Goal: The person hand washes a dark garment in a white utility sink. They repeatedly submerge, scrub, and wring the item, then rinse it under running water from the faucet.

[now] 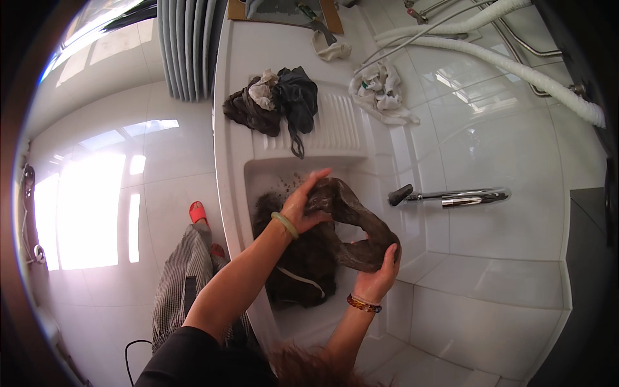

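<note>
A wet dark brown garment (366, 225) is stretched between both hands above the laundry sink (348, 300), its fabric forming an open loop. My left hand (303, 208), with a pale bangle at the wrist, grips its upper left end between thumb and fingers. At the lower right end, my right hand (379, 275) holds it with the thumb on top; most of the fingers are hidden behind the cloth. Below, more dark wet cloth (302, 285) lies in the basin, with a white cord (304, 279) across it and dark bubbly water along its upper edge.
Dark clothes (295, 96) with a light piece on top lie across the ribbed washboard (338, 121). A chrome faucet (476, 197) juts from the right. White crumpled cloth (379, 92) rests on the ledge beneath white hoses (483, 46). A cardboard box (333, 19) stands at the far end.
</note>
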